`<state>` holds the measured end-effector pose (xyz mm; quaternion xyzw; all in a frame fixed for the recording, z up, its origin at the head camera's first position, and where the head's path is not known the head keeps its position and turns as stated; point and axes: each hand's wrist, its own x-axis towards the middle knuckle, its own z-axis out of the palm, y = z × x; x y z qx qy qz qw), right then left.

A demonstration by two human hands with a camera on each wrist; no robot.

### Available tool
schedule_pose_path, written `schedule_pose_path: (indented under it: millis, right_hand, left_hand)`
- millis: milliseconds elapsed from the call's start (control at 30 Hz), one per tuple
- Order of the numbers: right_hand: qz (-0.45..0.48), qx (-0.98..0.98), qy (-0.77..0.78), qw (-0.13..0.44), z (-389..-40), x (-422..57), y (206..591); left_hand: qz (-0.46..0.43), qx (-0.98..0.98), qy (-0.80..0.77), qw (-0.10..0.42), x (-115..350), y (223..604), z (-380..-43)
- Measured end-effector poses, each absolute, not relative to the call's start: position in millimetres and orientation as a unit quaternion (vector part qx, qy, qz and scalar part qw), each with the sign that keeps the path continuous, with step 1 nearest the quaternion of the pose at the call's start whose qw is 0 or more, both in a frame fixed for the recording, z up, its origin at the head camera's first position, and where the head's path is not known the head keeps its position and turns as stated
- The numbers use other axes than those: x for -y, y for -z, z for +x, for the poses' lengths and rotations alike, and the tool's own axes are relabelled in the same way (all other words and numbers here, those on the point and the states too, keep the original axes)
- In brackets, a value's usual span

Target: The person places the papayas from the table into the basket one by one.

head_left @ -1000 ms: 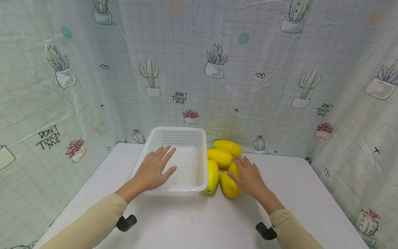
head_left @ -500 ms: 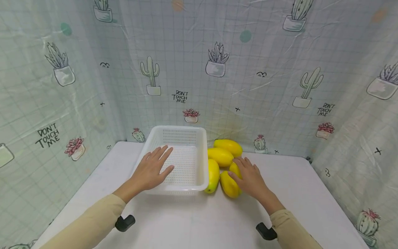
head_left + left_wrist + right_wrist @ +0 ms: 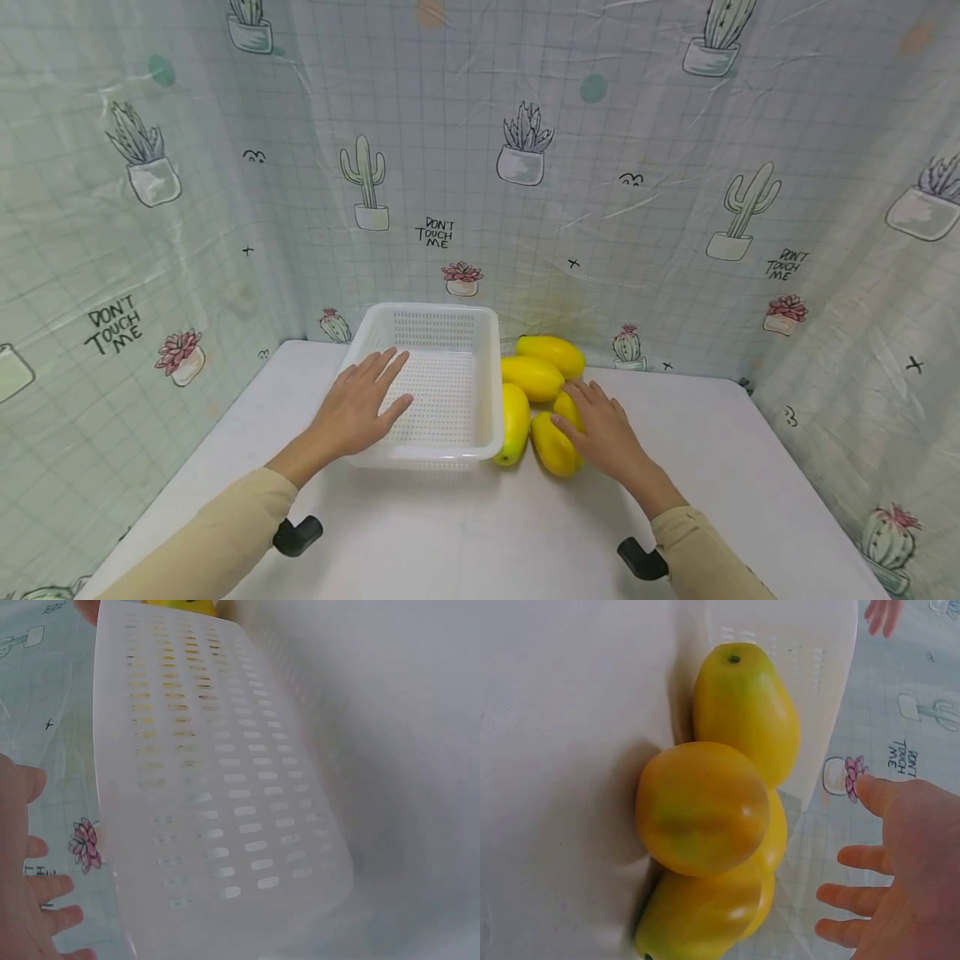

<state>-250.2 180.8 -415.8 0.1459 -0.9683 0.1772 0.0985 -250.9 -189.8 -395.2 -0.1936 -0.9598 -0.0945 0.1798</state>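
A white perforated plastic basket stands on the table with nothing inside it. Over its left side hovers my left hand, fingers spread and holding nothing; the left wrist view shows this hand apart from the basket's wall. Several yellow fruits that look like mangoes lie together against the basket's right side. Above the nearest mango is my right hand, its fingers extended and partly covering another mango. A gap separates that hand from the mangoes in the right wrist view.
A white table carries everything, and its back edge meets a curtain printed with cacti on three sides. Black wrist devices hang under both sleeves.
My left hand has drifted slightly left and back over the basket. The right hand, basket and mangoes stay where they were; the head view tilts down a little.
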Motion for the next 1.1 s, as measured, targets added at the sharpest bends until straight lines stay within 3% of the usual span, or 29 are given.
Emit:
schedule_pose_path:
  millis: [1100]
  right_hand:
    - [0.133, 0.969, -0.196, 0.077, -250.7, -176.7, 422.4]
  left_hand:
    - [-0.161, 0.969, 0.086, 0.169, 206.6, 404.2, -255.6]
